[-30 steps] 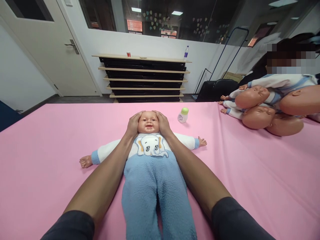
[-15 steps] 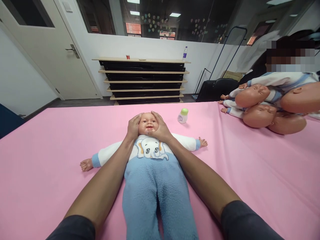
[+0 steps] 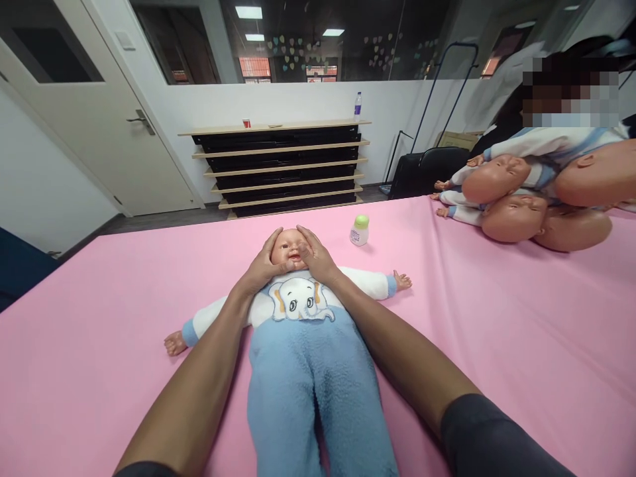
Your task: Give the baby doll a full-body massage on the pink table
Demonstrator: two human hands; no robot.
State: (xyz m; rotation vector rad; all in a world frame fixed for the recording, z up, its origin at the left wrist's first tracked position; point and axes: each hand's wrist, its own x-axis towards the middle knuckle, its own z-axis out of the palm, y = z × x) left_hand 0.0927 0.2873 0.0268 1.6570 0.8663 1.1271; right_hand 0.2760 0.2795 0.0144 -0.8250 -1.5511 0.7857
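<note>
A baby doll (image 3: pixel 293 298) lies face up with its arms spread, dressed in a white top with an elephant face and fuzzy blue trousers. My left hand (image 3: pixel 263 263) cups one side of its head, the thumb lying across the chin. Against the opposite side, my right hand (image 3: pixel 317 257) curves around the cheek, with its thumb raised beside the mouth. Together the two hands clasp the head between them, fingers pointing towards the crown. Part of the doll's cheeks and both sides of its head are hidden beneath my palms.
Pink cloth (image 3: pixel 497 344) covers the table. A small white bottle with a green cap (image 3: pixel 360 230) stands right of the doll's head. More dolls (image 3: pixel 517 213) are piled at the far right, near a blurred person. Beyond the table are stacked boards (image 3: pixel 283 149) and a door (image 3: pixel 124 152).
My left thumb has moved inward onto the doll's chin. My right thumb has lifted from the chin towards the mouth and cheek. The camera view has tilted slightly.
</note>
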